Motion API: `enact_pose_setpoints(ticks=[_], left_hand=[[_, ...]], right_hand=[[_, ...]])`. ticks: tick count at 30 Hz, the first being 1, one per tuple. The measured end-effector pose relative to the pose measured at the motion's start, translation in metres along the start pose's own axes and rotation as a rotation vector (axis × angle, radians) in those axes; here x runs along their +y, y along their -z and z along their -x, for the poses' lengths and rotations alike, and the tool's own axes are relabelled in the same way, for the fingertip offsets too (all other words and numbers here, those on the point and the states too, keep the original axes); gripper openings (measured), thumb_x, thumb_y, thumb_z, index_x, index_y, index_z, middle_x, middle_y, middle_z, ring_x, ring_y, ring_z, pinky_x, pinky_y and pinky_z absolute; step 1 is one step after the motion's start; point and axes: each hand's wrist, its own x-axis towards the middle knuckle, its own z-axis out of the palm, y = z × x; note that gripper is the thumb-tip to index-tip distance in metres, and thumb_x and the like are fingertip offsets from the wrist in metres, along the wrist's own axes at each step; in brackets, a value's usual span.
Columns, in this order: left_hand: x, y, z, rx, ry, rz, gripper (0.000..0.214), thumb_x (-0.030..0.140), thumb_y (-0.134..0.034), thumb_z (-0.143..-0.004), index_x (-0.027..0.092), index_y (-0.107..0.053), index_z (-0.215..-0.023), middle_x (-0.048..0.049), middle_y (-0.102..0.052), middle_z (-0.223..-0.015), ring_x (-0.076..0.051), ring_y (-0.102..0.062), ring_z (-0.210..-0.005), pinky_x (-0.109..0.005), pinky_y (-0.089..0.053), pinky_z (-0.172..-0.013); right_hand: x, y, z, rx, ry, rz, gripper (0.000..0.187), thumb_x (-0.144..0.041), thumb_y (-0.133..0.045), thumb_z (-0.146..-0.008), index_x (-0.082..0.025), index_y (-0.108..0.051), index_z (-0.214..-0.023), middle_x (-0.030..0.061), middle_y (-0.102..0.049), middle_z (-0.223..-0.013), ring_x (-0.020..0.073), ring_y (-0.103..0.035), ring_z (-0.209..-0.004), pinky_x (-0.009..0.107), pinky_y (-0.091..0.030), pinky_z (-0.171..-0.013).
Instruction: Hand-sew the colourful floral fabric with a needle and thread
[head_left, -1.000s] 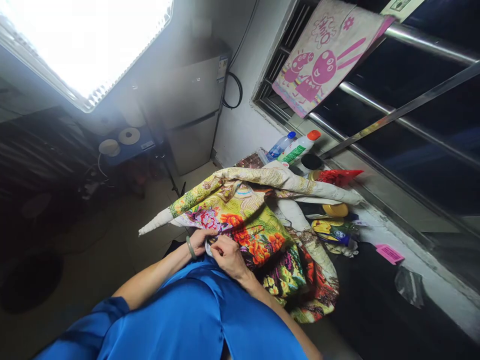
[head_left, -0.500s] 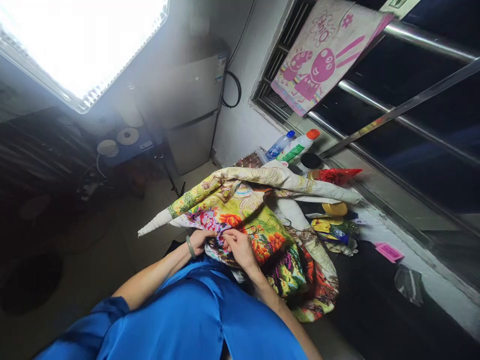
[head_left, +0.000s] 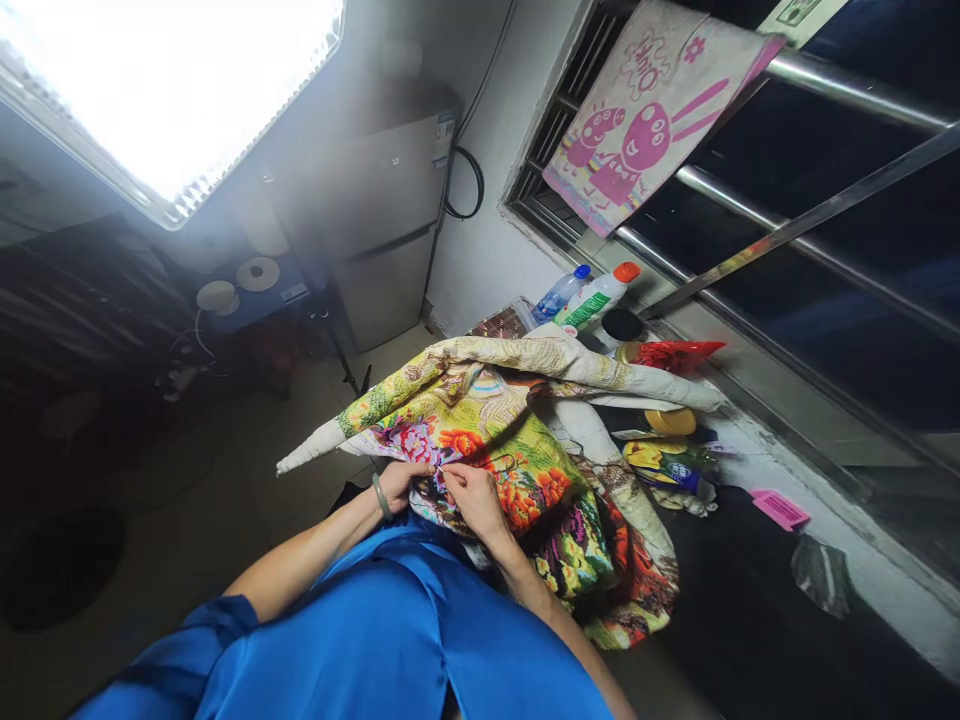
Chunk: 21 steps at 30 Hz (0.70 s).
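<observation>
A large embroidered cross-stitch cloth (head_left: 495,430) with bright flowers is bunched over my lap, its far edge rolled into a long tube with pale ends. My left hand (head_left: 401,482), a bangle at the wrist, grips the near fold of the cloth with the thumb on top. Close beside that thumb, my right hand (head_left: 472,497) is closed in a pinch over the purple and pink flowers. Something tiny and pale shows at its fingertips, too small to name. The fingers under the fold are hidden.
Along the wall stand a white bottle with an orange cap (head_left: 600,295), a blue-capped bottle (head_left: 559,293), a red packet (head_left: 675,354) and a gold-lidded jar (head_left: 670,422). A pink card (head_left: 780,508) lies on the dark surface. A bright lamp (head_left: 165,90) hangs upper left.
My right hand's fingertips have moved slightly left and away from me, nearer the left thumb. My left hand and the cloth stay about where they were.
</observation>
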Motion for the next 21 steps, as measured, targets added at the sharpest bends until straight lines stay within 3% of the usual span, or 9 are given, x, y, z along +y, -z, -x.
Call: enact_pose_setpoints(ticks=[8, 13, 17, 21], left_hand=[[-0.002, 0.003, -0.004, 0.01, -0.034, 0.03, 0.024, -0.004, -0.085, -0.051, 0.011, -0.068, -0.058, -0.0058, -0.07, -0.054, -0.021, -0.068, -0.054, -0.031, -0.055, -0.06], [0.0, 0.001, -0.003, -0.056, 0.026, 0.1, 0.02, 0.0, -0.085, -0.055, 0.011, -0.071, -0.066, -0.0086, -0.073, -0.061, -0.024, -0.071, -0.063, -0.035, -0.058, -0.07], [0.002, 0.0, -0.004, -0.042, 0.068, 0.089, 0.019, 0.002, -0.083, -0.058, 0.011, -0.072, -0.071, -0.0078, -0.074, -0.062, -0.023, -0.071, -0.061, -0.034, -0.058, -0.069], [0.003, -0.001, -0.005, -0.062, 0.089, 0.069, 0.017, 0.003, -0.081, -0.06, 0.011, -0.07, -0.069, -0.0069, -0.073, -0.062, -0.02, -0.068, -0.057, -0.032, -0.057, -0.067]], right_hand=[[-0.005, -0.007, -0.001, 0.065, -0.023, 0.121, 0.024, -0.023, -0.052, -0.082, -0.019, -0.072, -0.069, -0.0023, -0.056, -0.042, 0.0129, -0.052, -0.041, 0.023, -0.04, -0.049], [0.001, -0.014, 0.002, 0.085, -0.094, -0.069, 0.022, -0.035, -0.058, -0.08, -0.019, -0.071, -0.072, -0.0003, -0.063, -0.05, 0.0149, -0.056, -0.044, 0.024, -0.044, -0.046], [0.008, -0.014, 0.004, 0.114, -0.168, -0.203, 0.025, -0.042, -0.066, -0.072, -0.019, -0.075, -0.074, 0.0038, -0.07, -0.062, 0.0185, -0.061, -0.055, 0.026, -0.048, -0.046], [0.013, -0.016, 0.002, 0.105, -0.275, -0.303, 0.027, -0.044, -0.071, -0.065, -0.018, -0.075, -0.071, 0.0017, -0.065, -0.056, 0.0163, -0.056, -0.049, 0.026, -0.047, -0.042]])
